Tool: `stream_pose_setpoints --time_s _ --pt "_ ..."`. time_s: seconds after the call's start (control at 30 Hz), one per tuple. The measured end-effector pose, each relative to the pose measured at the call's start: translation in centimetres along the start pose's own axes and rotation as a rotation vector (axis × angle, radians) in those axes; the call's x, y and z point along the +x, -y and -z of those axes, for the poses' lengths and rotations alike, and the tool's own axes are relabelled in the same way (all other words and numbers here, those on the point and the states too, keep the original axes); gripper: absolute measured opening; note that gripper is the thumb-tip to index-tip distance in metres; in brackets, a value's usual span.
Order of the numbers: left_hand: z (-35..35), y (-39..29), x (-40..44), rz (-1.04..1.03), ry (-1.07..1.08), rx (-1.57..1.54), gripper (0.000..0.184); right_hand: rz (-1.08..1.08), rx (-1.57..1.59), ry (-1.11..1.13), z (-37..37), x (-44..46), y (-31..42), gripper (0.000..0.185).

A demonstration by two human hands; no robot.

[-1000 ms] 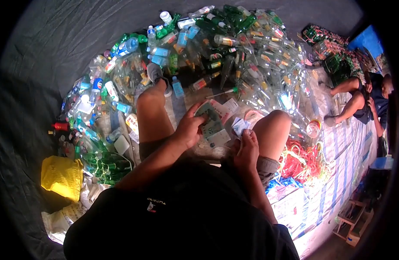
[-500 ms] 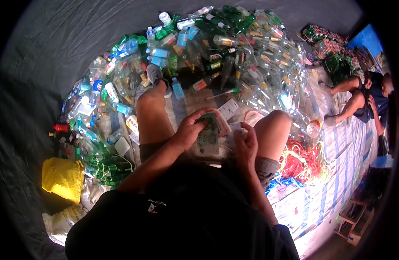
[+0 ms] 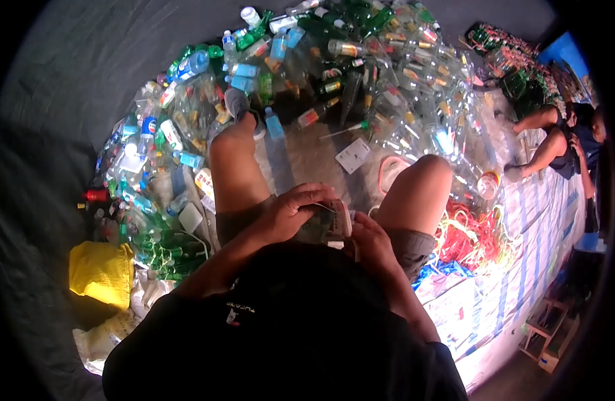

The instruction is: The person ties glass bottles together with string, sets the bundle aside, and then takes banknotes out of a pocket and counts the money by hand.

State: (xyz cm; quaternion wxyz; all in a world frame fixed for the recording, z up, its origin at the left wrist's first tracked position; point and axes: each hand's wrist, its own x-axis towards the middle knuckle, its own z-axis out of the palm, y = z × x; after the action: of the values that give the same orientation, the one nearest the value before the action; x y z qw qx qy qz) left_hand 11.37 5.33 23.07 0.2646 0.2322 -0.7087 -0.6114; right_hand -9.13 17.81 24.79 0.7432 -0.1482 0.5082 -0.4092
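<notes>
The left hand [image 3: 295,214] is closed around a small stack of banknotes [image 3: 338,220], held low in front of the dark shirt [image 3: 287,327], between the bare knees. The right hand [image 3: 374,242] has its fingers bunched narrowly at the notes' right end; whether it pinches them cannot be told. Beyond the hands, a white card [image 3: 353,155] lies on the striped sheet [image 3: 541,227], with a pink loop [image 3: 387,179] just beside the right knee. A large heap of plastic and glass bottles [image 3: 401,93] spreads along the sheet's far and left edges. Tangled red string [image 3: 478,237] is piled outside the right knee, next to some blue plastic [image 3: 444,271]. Near the sheet's left edge are a yellow sack [image 3: 101,271] and a white sack [image 3: 100,344]. Another person [image 3: 554,144] sits by its right edge.
</notes>
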Motion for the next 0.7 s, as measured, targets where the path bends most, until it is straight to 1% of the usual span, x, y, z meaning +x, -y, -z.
stream_pose_setpoints --time_s 0.03,0.07,0.1,0.13,0.17,0.2,0.27,0.3,0.37,0.4,0.43,0.47,0.5,0.57,0.7 --pt "0.0 -0.2 -0.5 -0.041 0.015 0.016 0.044 0.051 0.058 -0.003 -0.3 -0.5 0.0 0.034" --pt "0.0 -0.5 -0.9 -0.029 0.015 0.014 0.044 0.105 0.115 -0.005 -0.4 -0.6 -0.1 0.037" --pt "0.0 -1.0 -1.3 -0.035 0.020 0.114 0.044 0.093 0.122 -0.004 0.0 -0.6 -0.4 0.037" --pt "0.1 -1.3 -1.5 -0.044 0.026 0.215 0.044 0.083 0.092 0.085 0.8 -0.6 -0.7 0.040" --pt "0.1 -1.4 -1.7 -0.037 0.027 0.214 0.044 0.075 0.062 0.173 1.2 -0.5 -0.8 0.044" --pt "0.1 -1.5 -1.9 -0.020 0.036 0.187 0.044 0.071 0.066 0.173 0.6 -0.7 -0.5 0.044" --pt "0.1 -1.4 -2.2 0.000 0.047 0.158 0.043 0.175 -0.039 0.142 -1.3 -1.3 0.6 0.047" --pt "0.1 -1.2 -2.4 0.023 0.066 0.102 0.043 0.172 -0.037 0.142 -1.1 -1.1 0.5 0.047" --pt "0.1 -1.1 -2.8 0.053 0.082 0.044 0.043 0.216 -0.181 0.187 -0.5 -0.7 0.0 0.050" --pt "0.0 -1.3 -2.9 0.036 0.056 0.031 0.043 0.209 -0.179 0.188 -0.6 -0.7 0.0 0.050" --pt "0.0 -1.4 -3.1 0.019 0.031 0.017 0.043 0.215 -0.177 0.196 -0.7 -0.8 0.1 0.054" --pt "0.1 -1.2 -3.2 0.025 0.029 0.014 0.043 0.223 -0.175 0.204 -0.8 -0.9 0.2 0.059" --pt "0.2 -1.1 -3.3 0.055 0.052 -0.010 0.044 0.220 -0.174 0.204 -0.6 -0.8 0.4 0.059" --pt "0.2 -1.0 -3.3 0.084 0.078 -0.033 0.044 0.093 -0.313 0.247 0.0 -0.5 1.1 0.065" --pt "0.3 -1.4 -3.4 0.082 0.054 -0.068 0.043 0.140 -0.262 0.293 -0.1 -0.2 1.1 0.063"
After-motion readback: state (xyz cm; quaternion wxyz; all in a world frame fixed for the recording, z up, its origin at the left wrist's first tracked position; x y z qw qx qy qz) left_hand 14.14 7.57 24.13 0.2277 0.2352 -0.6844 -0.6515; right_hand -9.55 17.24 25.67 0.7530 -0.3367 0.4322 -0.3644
